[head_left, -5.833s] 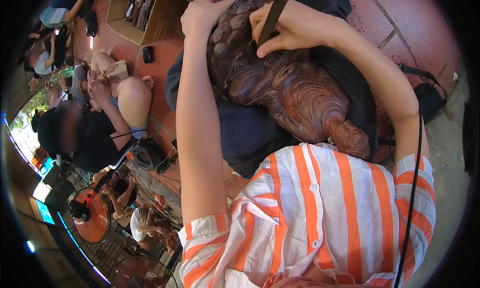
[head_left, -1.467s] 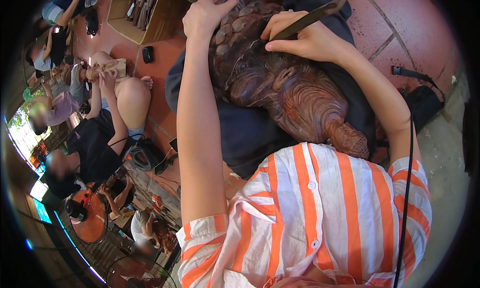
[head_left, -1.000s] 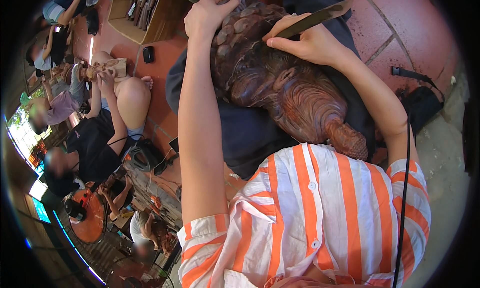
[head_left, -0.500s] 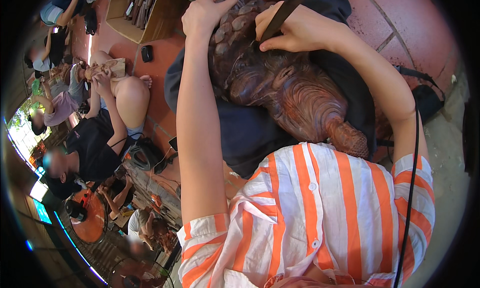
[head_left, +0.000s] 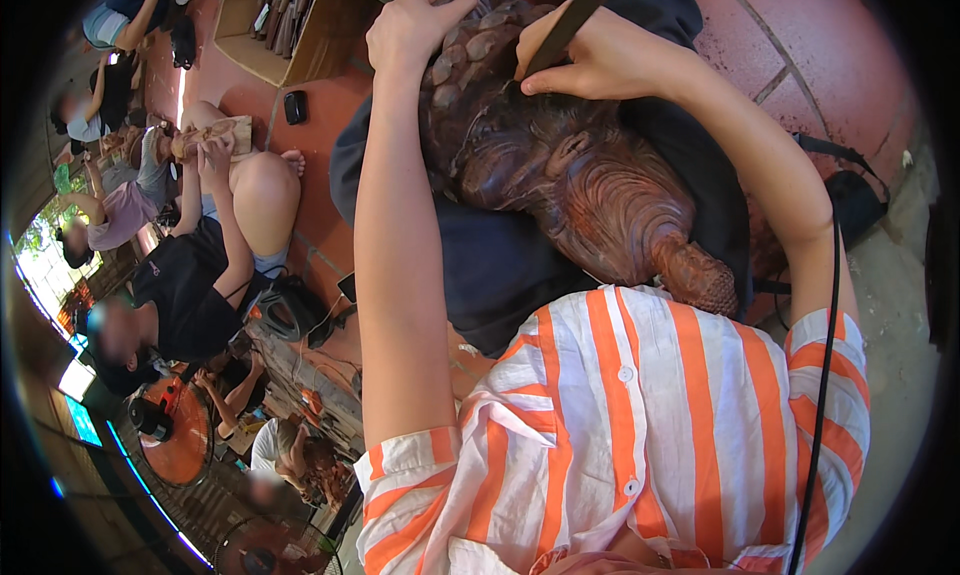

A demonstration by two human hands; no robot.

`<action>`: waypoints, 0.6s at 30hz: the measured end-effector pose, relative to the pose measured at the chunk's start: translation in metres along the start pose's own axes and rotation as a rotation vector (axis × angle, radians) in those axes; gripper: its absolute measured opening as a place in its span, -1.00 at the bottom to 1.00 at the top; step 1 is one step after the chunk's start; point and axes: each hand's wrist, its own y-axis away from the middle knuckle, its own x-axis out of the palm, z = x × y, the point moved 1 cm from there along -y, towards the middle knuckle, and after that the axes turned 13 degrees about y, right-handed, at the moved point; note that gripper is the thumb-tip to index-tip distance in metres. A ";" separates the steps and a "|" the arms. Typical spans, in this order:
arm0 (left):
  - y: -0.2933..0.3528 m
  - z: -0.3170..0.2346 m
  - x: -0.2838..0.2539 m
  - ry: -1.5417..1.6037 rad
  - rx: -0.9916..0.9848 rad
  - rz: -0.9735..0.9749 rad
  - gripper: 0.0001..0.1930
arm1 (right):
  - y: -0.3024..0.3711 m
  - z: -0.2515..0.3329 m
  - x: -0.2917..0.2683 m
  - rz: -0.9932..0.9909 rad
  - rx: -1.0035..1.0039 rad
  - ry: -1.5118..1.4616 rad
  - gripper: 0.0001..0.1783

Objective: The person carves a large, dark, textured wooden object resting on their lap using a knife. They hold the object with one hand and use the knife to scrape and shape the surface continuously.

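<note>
Nearest, orange-and-white striped shirt. Beyond it, reddish-brown carved wooden figure lying across dark-clothed lap, knobbly head toward shirt. Right hand clamped on flat dark blade; left hand gripping figure's far edge. Farther, cardboard box holding slim rods; leftward, black-shirted co-worker.

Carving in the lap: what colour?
The carving is dark reddish-brown; it shows best in the head view, the only one here.
</note>
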 end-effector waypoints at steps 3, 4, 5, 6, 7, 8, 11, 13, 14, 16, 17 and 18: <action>0.000 0.000 0.000 -0.002 0.018 -0.024 -0.35 | 0.004 -0.001 0.008 -0.140 -0.104 0.088 -0.84; 0.000 0.000 0.000 0.003 0.014 -0.029 -0.35 | 0.004 -0.002 0.009 -0.129 -0.090 0.077 -0.83; 0.000 -0.001 0.000 0.010 0.011 -0.033 -0.36 | 0.004 -0.003 0.007 -0.118 -0.074 0.067 -0.83; 0.000 -0.001 0.000 0.014 0.008 -0.024 -0.36 | 0.004 -0.003 0.007 -0.107 -0.058 0.058 -0.83; 0.001 0.000 0.000 0.018 0.004 -0.014 -0.36 | 0.004 -0.004 0.007 -0.105 -0.047 0.036 -0.83; 0.000 0.000 0.000 0.021 0.001 -0.006 -0.36 | 0.004 -0.005 0.009 -0.104 -0.037 0.014 -0.82; 0.001 -0.001 -0.001 0.023 0.001 -0.009 -0.36 | 0.006 -0.010 0.011 -0.128 0.001 -0.080 -0.78; 0.001 -0.004 -0.002 0.004 0.004 0.000 -0.35 | 0.006 -0.009 0.011 -0.135 -0.005 -0.069 -0.77; 0.001 -0.005 -0.002 -0.005 0.006 0.006 -0.35 | 0.007 -0.007 0.012 -0.131 -0.023 -0.022 -0.77; 0.001 -0.002 -0.001 -0.007 0.010 -0.008 -0.35 | 0.005 -0.005 0.011 -0.107 -0.049 0.037 -0.78; 0.001 -0.002 -0.001 -0.008 0.012 -0.016 -0.35 | 0.003 -0.006 0.009 -0.088 -0.057 0.049 -0.78; 0.001 -0.001 -0.001 -0.001 0.007 -0.018 -0.35 | 0.002 -0.007 0.007 -0.069 -0.066 0.061 -0.78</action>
